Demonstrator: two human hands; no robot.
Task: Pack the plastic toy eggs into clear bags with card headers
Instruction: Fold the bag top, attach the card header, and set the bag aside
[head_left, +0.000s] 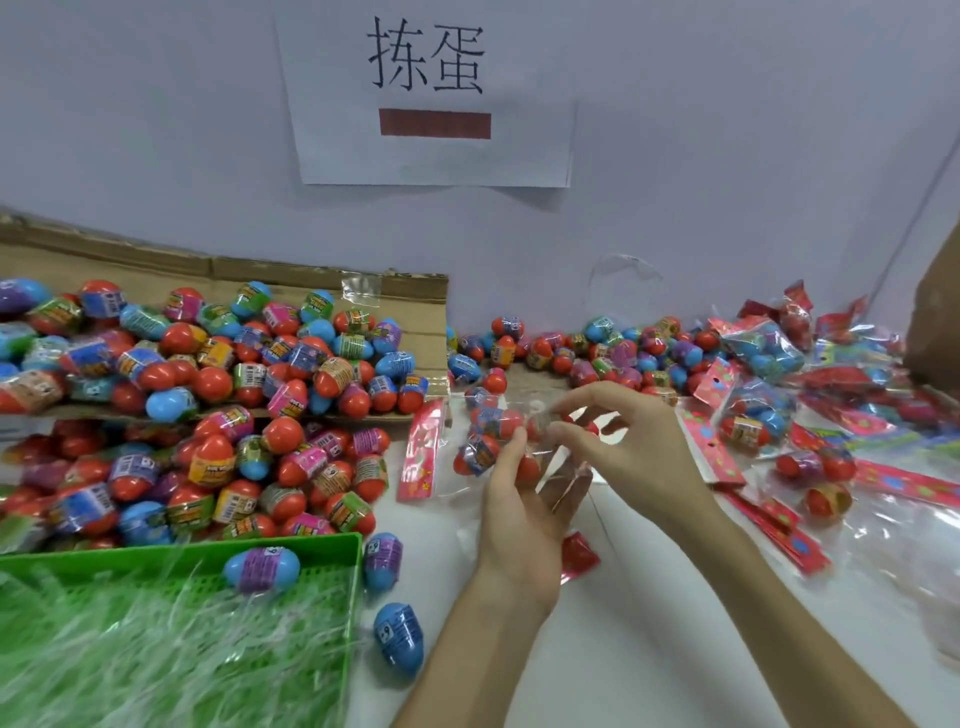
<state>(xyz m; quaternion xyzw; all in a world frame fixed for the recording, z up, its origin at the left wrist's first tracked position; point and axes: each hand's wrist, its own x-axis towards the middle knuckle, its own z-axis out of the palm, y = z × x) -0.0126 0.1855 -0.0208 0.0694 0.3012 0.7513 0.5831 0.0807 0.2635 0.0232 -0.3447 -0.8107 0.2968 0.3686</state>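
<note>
A clear bag (485, 431) with several red and blue toy eggs inside lies over the white table at the centre. My left hand (519, 499) holds the bag from below, thumb against the eggs. My right hand (618, 441) pinches the bag's open end between thumb and forefinger, the other fingers spread. A red card header (421, 452) lies just left of the bag. Loose eggs (218, 457) are heaped on the left, and more loose eggs (597, 353) lie by the wall.
A green plastic basket (311, 551) with grass-like shreds sits front left, one blue egg (262, 569) on it. Two blue eggs (397, 636) lie beside it. Cardboard (405, 296) backs the upper egg heap. Filled bags (758, 415) and red headers (779, 525) cover the right side.
</note>
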